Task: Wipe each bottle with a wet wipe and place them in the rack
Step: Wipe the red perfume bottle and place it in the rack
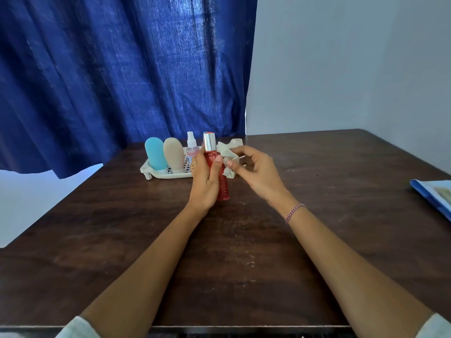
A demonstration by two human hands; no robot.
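My left hand [204,181] grips a red bottle [223,189] with a silver cap, held upright a little above the dark table. My right hand [253,172] pinches a crumpled white wet wipe [228,158] against the bottle's upper right side. Behind them a white plastic rack [156,175] stands on the table. In it are a blue squeeze bottle [155,153], a beige squeeze bottle [173,153] and a small clear spray bottle [192,146], all upright. The rack's right part is hidden behind my hands.
The dark wooden table [317,228] spreads all around my arms. A blue folder or booklet [434,195] lies at the right edge. A blue curtain [109,69] hangs behind the rack, and a pale wall rises at the back right.
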